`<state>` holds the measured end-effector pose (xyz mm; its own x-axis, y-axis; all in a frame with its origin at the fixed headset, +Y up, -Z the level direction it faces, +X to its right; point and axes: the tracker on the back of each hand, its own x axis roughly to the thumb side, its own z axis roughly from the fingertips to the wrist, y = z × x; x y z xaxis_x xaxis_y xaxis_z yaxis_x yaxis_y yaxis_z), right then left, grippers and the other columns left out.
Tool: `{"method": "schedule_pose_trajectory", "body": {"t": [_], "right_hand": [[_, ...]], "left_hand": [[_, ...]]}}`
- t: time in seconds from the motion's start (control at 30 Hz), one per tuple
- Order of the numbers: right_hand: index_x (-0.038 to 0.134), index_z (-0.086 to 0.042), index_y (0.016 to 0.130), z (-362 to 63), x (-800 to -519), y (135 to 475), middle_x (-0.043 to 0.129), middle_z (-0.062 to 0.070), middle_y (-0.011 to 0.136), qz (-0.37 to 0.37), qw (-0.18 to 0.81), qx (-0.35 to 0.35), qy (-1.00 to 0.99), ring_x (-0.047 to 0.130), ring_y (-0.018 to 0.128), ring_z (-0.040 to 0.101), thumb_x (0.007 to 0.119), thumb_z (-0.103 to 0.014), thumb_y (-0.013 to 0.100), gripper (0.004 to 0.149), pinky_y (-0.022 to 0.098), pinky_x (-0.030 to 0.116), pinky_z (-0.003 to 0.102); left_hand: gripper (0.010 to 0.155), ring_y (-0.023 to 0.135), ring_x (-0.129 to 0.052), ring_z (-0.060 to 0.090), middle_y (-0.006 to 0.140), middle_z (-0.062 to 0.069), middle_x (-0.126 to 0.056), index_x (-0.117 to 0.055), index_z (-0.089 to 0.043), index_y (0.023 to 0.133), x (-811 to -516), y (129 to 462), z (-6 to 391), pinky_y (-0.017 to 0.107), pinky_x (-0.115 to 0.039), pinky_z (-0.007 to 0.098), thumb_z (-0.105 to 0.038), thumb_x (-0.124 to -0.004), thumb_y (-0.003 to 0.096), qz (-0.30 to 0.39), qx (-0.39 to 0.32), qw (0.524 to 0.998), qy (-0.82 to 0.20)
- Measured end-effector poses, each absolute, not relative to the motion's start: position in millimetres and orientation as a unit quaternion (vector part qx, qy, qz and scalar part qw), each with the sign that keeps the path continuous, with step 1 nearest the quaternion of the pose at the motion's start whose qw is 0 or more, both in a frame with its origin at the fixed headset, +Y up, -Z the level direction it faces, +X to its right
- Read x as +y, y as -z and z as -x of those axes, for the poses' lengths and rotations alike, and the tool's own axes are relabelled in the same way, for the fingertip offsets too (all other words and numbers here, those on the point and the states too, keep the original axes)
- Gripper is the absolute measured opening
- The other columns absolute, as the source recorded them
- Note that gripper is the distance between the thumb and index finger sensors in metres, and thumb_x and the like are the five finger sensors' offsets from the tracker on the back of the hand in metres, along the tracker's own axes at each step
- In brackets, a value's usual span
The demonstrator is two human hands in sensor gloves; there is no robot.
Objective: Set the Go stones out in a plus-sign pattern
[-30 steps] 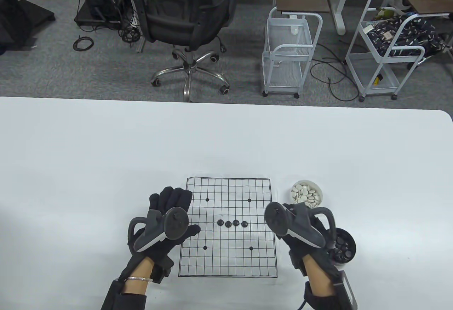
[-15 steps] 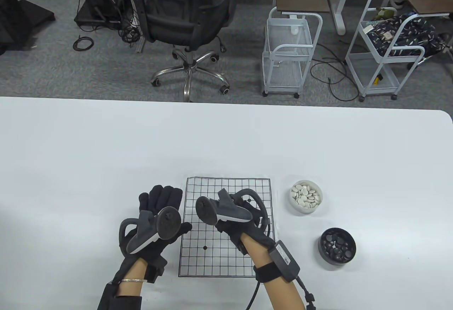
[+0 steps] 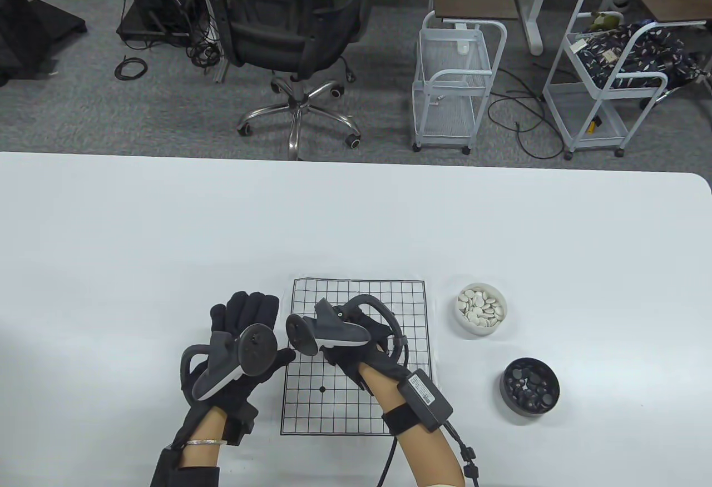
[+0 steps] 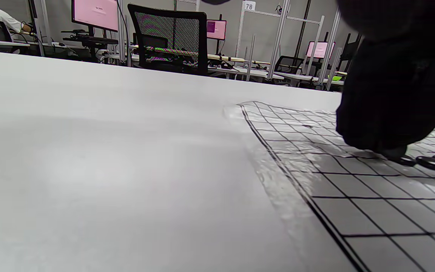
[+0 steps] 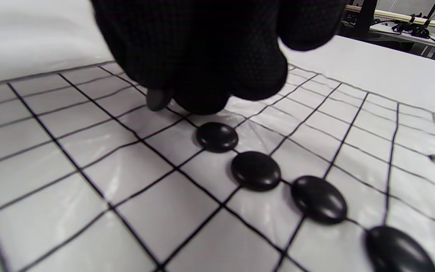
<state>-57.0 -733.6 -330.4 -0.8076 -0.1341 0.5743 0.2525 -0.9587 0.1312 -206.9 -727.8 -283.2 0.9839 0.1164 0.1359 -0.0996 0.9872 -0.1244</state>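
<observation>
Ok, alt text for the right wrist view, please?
The gloved right hand lowers a black stone toward the gridded Go board, at the end of a diagonal row of four black stones lying on line crossings.

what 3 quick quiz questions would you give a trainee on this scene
1. True or false: the right hand is over the board.
2. How many black stones lie in a row in the right wrist view? A) two B) four C) six
3. Which bowl sits farther from the person, the white bowl or the black bowl?

Key: 1 true; 2 B; 3 the white bowl.
</observation>
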Motion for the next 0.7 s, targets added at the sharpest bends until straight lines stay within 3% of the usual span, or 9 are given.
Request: {"method": "schedule_pose_trajectory", "body": {"t": [0.7], "right_hand": [[0.087, -0.025, 0.080, 57.7, -737.1, 327.9, 0.098, 0.000, 0.075, 0.287, 0.134, -0.084, 0.945, 0.096, 0.062, 0.019, 0.087, -0.027, 0.040, 0.039, 0.060, 0.071, 0.047]], "left_hand": [[0.090, 0.118, -0.027, 0.042, 0.126, 0.009, -0.027, -0.020, -0.026, 0.114, -727.0, 283.0, 206.0, 0.083, -0.022, 0.063, -0.066, -0.060, 0.0435, 0.060, -0.076, 0.994, -0.052]]}}
